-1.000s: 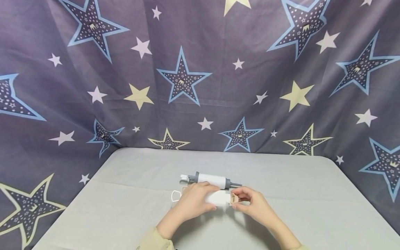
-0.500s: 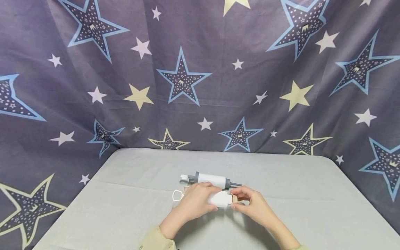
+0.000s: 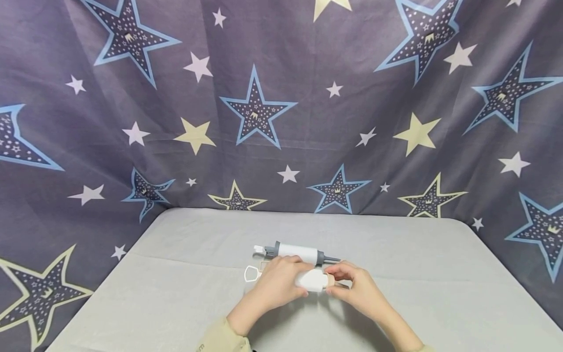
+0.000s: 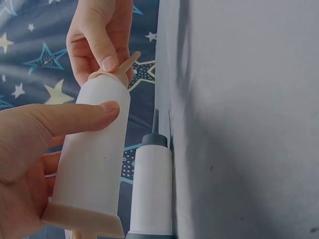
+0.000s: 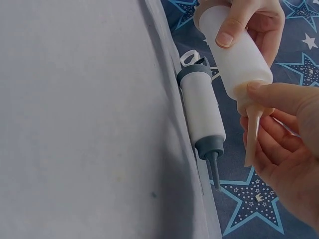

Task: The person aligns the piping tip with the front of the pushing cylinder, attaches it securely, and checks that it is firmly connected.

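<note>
My left hand (image 3: pixel 279 286) grips the white barrel (image 3: pixel 311 280) of a large plunger syringe with beige fittings, held level just above the table. In the left wrist view the thumb lies along the barrel (image 4: pixel 92 162), above its beige rear collar (image 4: pixel 82 219). A white loop handle (image 3: pixel 251 274) pokes out to the left of that hand. With thumb and fingers, my right hand (image 3: pixel 360 291) pinches the beige nozzle cap (image 5: pixel 244 103) against the barrel's front end. Its slim spout (image 5: pixel 252 139) points away from the barrel. The joint between cap and barrel is partly covered by fingers.
Close behind the hands lies a similar white syringe (image 3: pixel 297 253) with grey ends, its grey spout (image 5: pixel 214 172) pointing right. Both rest over a grey-covered table (image 3: pixel 198 234). A dark curtain with stars (image 3: pixel 308 122) hangs along the far side.
The nozzle cap has gone from tilted, with its open rim showing, to lined up against the barrel's end. The left hand and barrel have shifted slightly right; the grey-ended syringe stays put.
</note>
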Available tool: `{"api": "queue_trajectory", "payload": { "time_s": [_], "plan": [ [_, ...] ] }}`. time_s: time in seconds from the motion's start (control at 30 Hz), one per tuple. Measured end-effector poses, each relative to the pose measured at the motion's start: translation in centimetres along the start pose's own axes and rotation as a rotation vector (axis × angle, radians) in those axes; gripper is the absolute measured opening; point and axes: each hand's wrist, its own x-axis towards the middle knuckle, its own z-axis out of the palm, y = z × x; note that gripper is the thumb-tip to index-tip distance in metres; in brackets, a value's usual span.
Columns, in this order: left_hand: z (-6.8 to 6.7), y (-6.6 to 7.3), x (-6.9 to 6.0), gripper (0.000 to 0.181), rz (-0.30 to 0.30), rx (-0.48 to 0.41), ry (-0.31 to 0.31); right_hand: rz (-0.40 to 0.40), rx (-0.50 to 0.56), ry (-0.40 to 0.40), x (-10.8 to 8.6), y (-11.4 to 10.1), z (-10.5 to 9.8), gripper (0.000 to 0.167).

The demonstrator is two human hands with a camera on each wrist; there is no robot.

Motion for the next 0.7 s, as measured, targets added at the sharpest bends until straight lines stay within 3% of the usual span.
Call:
{"api": "queue_trajectory", "payload": {
  "time_s": [0.17,0.37,0.7],
  "plan": [
    [-0.2,0.2,0.1,0.047,0.013,0.017,-0.007,-0.013,-0.049,0.015,-0.1,-1.2,-0.1,0.030],
    [-0.4,0.3,0.1,0.047,0.012,0.021,-0.010,-0.031,-0.028,0.017,-0.3,-3.4,-0.5,0.029],
    [-0.6,0.0,0.0,0.045,0.003,-0.060,-0.046,-0.080,0.008,0.042,-0.5,-3.5,-0.4,0.030]
  ]
}}
